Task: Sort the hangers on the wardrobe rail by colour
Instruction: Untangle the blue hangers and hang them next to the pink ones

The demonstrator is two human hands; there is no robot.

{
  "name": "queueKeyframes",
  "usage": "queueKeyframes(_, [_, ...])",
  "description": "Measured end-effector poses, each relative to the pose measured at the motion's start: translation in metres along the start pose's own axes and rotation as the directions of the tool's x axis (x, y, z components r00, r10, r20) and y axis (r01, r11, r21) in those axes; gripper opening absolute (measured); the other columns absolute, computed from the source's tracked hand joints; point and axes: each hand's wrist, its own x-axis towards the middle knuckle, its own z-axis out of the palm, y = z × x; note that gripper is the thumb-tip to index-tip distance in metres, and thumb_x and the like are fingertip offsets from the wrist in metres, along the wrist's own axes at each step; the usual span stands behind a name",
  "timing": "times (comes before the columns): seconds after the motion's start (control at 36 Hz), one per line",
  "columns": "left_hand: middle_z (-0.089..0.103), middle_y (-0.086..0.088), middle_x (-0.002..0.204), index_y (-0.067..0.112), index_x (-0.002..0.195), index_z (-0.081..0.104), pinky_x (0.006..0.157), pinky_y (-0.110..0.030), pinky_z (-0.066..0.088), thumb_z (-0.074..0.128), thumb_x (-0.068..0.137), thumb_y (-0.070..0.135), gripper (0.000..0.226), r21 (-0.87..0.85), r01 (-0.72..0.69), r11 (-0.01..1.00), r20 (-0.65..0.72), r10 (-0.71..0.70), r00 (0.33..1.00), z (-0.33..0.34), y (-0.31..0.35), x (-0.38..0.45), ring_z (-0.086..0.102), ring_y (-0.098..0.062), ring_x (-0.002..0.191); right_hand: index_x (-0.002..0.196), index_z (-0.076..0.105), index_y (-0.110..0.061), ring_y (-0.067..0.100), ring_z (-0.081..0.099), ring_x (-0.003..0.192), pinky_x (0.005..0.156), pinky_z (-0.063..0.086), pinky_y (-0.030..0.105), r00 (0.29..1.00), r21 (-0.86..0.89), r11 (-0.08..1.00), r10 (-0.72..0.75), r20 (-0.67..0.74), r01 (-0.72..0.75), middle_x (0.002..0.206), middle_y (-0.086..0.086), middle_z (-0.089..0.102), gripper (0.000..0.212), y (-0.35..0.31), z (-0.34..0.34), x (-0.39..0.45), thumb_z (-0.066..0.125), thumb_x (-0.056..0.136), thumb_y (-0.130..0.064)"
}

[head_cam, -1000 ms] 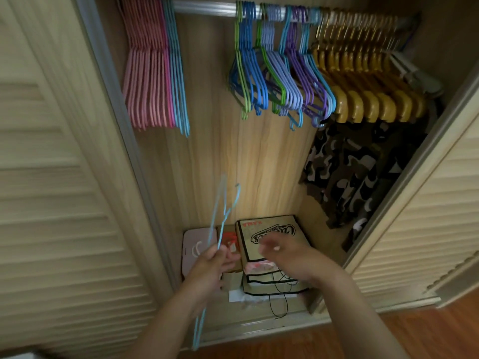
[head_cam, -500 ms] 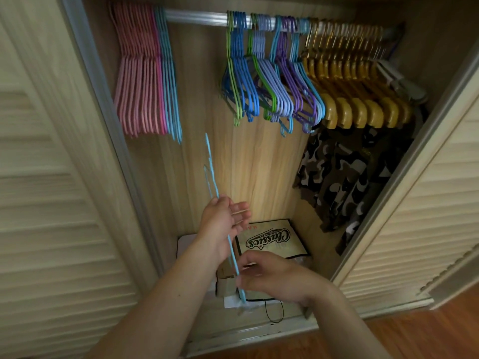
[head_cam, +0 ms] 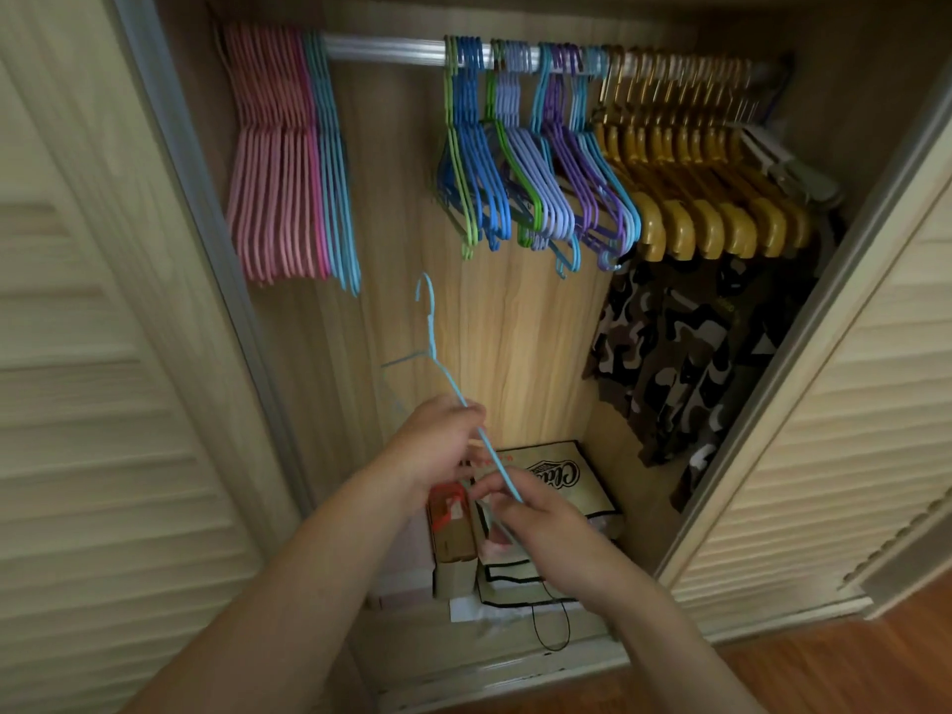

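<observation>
Head view, wardrobe interior. Light-blue hanger (head_cam: 431, 347) held off the rail (head_cam: 384, 47), below the gap between the two hanging groups, hook uppermost. Left hand (head_cam: 438, 445) curled round the hanger's sloping arm near the shoulder. Right hand (head_cam: 536, 517) pinching the lower end of the same arm between fingertips and thumb. Far side of the hanger blurred; whether one or two hangers are held cannot be told.

Rail contents, left to right: pink hangers (head_cam: 273, 162) packed at the left end, with a few light-blue hangers (head_cam: 337, 162) touching them on the right; bare rail; mixed hangers (head_cam: 530, 162) in green, blue, lilac and purple, unsorted; yellow hangers (head_cam: 711, 198) to the right end. Camouflage garment (head_cam: 685, 363) hanging below the yellow group. Boxes (head_cam: 546, 481) on the wardrobe floor, beneath the hands.

Handling, as judged: thin coated-wire type, light, springy, likely to flex and twist under a one-ended grip. Smooth coating, moderate slip. Hook prone to snagging on neighbouring hangers. Recommended hold: at the neck just below the hook, or on one shoulder with a second hand steadying. Likely destination: beside the light-blue group on the left.
</observation>
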Motion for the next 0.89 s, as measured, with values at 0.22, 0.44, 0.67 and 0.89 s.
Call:
queueKeyframes(0.22, [0.065,0.002,0.101,0.01,0.101,0.071,0.089,-0.027,0.044,0.055,0.09,0.005,0.019,0.748,-0.568,0.345,-0.208,0.933,0.292,-0.08,0.093,-0.047,0.061,-0.018,0.098,0.1,0.068,-0.035,0.016,0.065,0.083,0.081,0.05,0.027,0.994,-0.03,0.995,-0.1,-0.045,0.099,0.086,-0.003,0.06,0.026,-0.049,-0.018,0.026,0.044,0.106,-0.042])
queueKeyframes(0.44, [0.049,-0.032,0.138,0.001,0.116,0.067,0.114,-0.053,0.032,0.063,0.075,0.005,0.041,0.986,-0.167,0.0,-0.027,0.987,-0.158,-0.143,0.164,-0.081,0.044,-0.051,0.132,0.097,0.069,-0.027,0.008,0.063,0.07,0.086,0.054,0.044,0.945,-0.03,0.964,-0.267,-0.19,0.266,0.083,-0.009,0.06,0.031,-0.113,-0.007,0.083,0.048,0.096,-0.05])
queueKeyframes(0.67, [0.018,-0.032,0.164,0.003,0.161,0.021,0.126,-0.058,0.011,0.053,0.093,0.03,0.08,0.978,0.086,0.189,-0.185,0.981,-0.058,-0.187,0.193,-0.04,0.013,-0.054,0.152,0.121,0.058,-0.02,0.028,0.064,0.098,0.089,0.054,0.054,0.828,-0.272,0.867,-0.487,-0.277,0.418,0.098,-0.004,0.06,0.038,-0.187,0.003,0.174,0.039,0.103,-0.047])
queueKeyframes(0.89, [0.017,-0.031,0.164,0.0,0.161,0.019,0.126,-0.059,0.011,0.051,0.095,0.03,0.079,0.983,0.074,0.169,-0.162,0.983,-0.085,-0.189,0.189,-0.034,0.012,-0.054,0.152,0.151,0.04,-0.02,0.037,0.063,0.112,0.095,0.053,0.047,0.905,-0.363,0.878,-0.392,-0.166,0.313,0.131,0.015,0.062,0.05,-0.191,0.015,0.235,0.032,0.108,-0.043])
